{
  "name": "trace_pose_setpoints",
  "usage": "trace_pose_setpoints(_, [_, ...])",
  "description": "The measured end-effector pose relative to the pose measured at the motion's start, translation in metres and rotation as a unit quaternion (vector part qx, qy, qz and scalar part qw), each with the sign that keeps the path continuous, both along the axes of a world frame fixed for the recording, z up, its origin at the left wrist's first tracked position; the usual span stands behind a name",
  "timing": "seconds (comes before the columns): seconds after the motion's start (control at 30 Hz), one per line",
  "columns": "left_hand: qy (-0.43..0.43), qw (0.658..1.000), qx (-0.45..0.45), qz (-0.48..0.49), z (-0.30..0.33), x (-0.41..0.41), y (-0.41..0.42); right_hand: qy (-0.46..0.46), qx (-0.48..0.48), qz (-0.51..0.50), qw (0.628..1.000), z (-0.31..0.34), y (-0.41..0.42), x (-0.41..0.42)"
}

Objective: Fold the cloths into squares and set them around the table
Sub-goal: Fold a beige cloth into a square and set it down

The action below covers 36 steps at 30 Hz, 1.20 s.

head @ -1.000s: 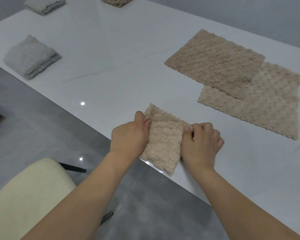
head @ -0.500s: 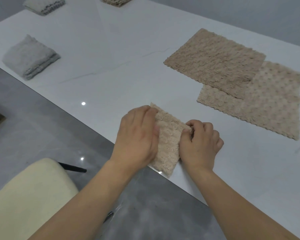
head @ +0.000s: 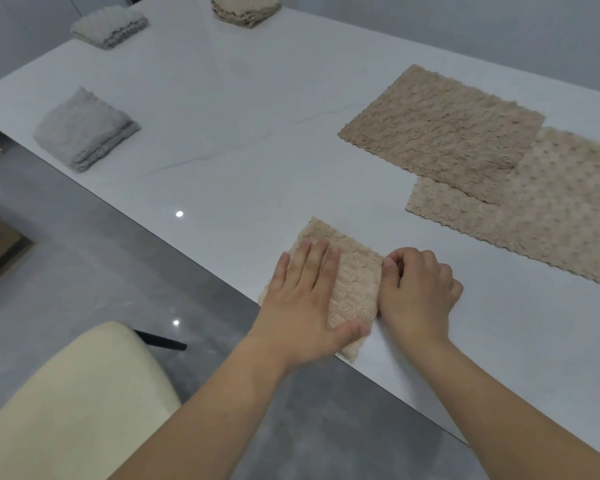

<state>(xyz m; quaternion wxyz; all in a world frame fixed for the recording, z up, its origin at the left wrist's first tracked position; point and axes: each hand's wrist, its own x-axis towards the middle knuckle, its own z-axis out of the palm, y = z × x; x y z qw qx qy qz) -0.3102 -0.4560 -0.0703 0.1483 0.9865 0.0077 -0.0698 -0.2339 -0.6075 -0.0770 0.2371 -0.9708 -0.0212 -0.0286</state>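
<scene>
Nearest, the left hand lies spread flat on the folded beige cloth at the desk edge; the right hand, fingers curled, pinches its right edge. Beyond lie two unfolded cloths.

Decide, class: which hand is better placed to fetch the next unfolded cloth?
Right hand, probably: it sits at the folded cloth's right edge, nearer the two flat beige cloths; the left hand is pressing flat.

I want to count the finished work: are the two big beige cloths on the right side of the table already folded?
No. The two big beige cloths lie flat and unfolded on the table, one overlapping the other.
</scene>
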Motion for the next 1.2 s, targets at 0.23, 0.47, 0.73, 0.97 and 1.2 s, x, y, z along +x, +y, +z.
trace_pose_setpoints(0.23, [0.018,1.0,0.0,0.001,0.0,0.002,-0.001,-0.007,-0.064,0.232,0.971,0.005,-0.026,0.014])
trace_pose_setpoints(0.47, [0.034,0.999,0.014,-0.004,-0.001,0.004,-0.001,-0.01,-0.14,0.267,0.953,0.001,-0.029,0.017])
trace_pose_setpoints(0.73, [0.088,0.996,0.008,0.003,0.016,0.006,-0.004,0.014,-0.062,0.27,0.961,0.002,-0.031,0.022])
trace_pose_setpoints(0.97, [-0.042,0.993,0.024,0.105,0.057,0.042,-0.023,0.04,0.106,0.339,0.934,0.049,-0.062,0.064])
trace_pose_setpoints(1.2, [-0.05,0.989,0.031,0.134,0.071,0.097,-0.085,0.014,0.058,0.327,0.943,0.07,-0.112,0.132])
